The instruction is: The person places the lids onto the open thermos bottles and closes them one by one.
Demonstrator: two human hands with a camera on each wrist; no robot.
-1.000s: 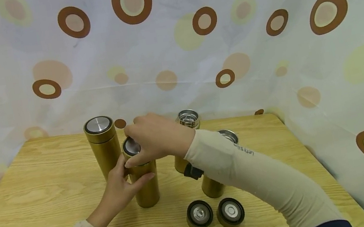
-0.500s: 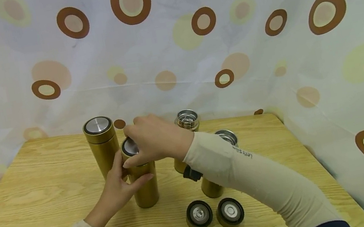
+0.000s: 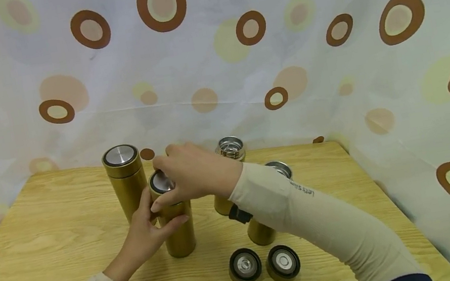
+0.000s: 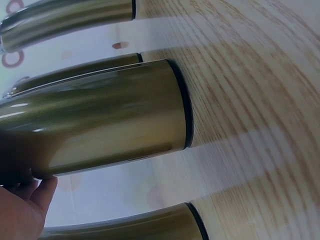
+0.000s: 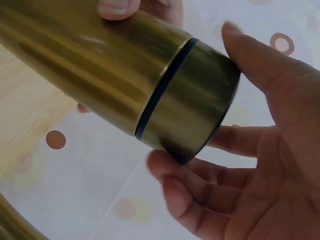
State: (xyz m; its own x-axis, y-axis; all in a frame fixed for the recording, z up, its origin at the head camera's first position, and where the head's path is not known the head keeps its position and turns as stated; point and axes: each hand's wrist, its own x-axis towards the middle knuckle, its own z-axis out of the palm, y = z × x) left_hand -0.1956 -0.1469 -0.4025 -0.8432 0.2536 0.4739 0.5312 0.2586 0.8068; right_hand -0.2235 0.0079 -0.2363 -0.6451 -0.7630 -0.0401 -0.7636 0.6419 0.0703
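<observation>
A gold thermos [image 3: 181, 241] stands upright on the table between both hands. My left hand [image 3: 144, 237] grips its body from the left, thumb across the front. From above, my right hand [image 3: 198, 170] holds the round cap [image 5: 195, 100], fingers and thumb spread around its side. A silver disc with a black ring tops the cap. In the right wrist view a dark band shows between the cap and the gold body [image 5: 100, 65]. The left wrist view shows the lower body [image 4: 115, 115] and its black base on the wood.
A capped gold thermos [image 3: 129, 192] stands just behind on the left. Two uncapped thermoses, one farther back [image 3: 230, 147] and one nearer [image 3: 261, 232], stand to the right, partly behind the right arm. Two caps [image 3: 245, 265] [image 3: 283, 261] lie underside up in front of them on the wooden table [image 3: 44, 242].
</observation>
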